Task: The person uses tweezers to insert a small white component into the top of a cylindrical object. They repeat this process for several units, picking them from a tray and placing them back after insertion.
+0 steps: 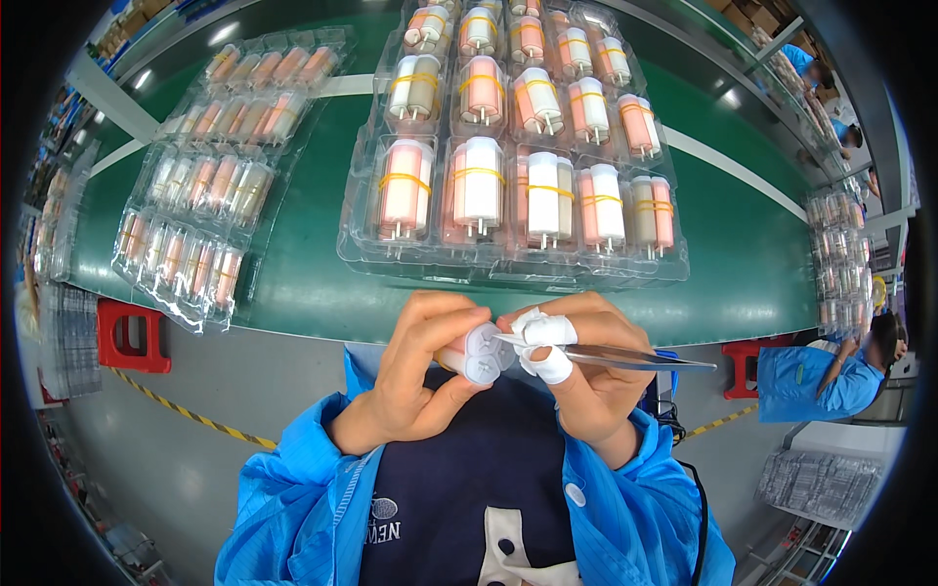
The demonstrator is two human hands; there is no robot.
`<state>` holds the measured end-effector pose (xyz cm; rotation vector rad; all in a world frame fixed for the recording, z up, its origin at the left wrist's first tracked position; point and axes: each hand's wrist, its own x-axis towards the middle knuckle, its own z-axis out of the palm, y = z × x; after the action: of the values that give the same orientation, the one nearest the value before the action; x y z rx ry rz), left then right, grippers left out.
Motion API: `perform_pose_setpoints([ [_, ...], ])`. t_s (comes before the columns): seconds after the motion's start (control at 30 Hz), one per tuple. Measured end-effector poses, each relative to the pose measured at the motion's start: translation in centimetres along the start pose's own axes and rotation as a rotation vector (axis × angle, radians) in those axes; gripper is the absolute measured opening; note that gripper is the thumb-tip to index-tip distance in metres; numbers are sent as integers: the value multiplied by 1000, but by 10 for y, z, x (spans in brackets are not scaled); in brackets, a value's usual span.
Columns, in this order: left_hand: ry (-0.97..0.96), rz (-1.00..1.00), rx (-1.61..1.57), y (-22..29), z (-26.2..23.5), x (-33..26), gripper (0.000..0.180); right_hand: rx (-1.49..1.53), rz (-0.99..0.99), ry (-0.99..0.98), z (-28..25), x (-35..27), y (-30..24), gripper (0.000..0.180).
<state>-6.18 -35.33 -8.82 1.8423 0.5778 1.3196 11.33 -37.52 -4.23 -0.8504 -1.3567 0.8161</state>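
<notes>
Nearest the camera, a blue jacket (293, 518), its cloth finely lined, hung open over a dark shirt (440, 469). Above the shirt, the left hand (405, 366) grasped the bundle (481, 354), thumb below and fingers above. The bundle comprised smooth, matte cylinders in white and pale pink, set side by side. Its long axis ran roughly left to right, with the round ends turned toward the right hand (601, 376) and partly up to the camera. Small details on those ends were too fine to identify.

The right hand gripped the tweezers (635, 358), a slim, polished metal tool, between thumb and forefinger; both digits carried crumpled white wraps (547, 366). The tweezers lay crosswise, points leftward at the bundle's upper end. The left hand was the nearer to the bundle's body, the right to its end faces. Contact at the points could not be confirmed.

Beyond the hands, a clear, glossy moulded tray (586, 266) stood on the smooth green bench (313, 264). Its pockets held similar cylinders (480, 200), grouped by yellow bands (404, 180), with thin pins projecting toward the wearer. Farther off at right, a co-worker (796, 383) wore blue.
</notes>
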Motion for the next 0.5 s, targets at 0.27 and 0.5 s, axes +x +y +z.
perform_pose_setpoints([
  [0.27,-53,70,148,-1,-4,4,47,-191,-81,-39,2,5,-5,14],
  [0.5,-41,108,275,4,-4,7,47,-224,-82,-74,0,6,-5,15],
])
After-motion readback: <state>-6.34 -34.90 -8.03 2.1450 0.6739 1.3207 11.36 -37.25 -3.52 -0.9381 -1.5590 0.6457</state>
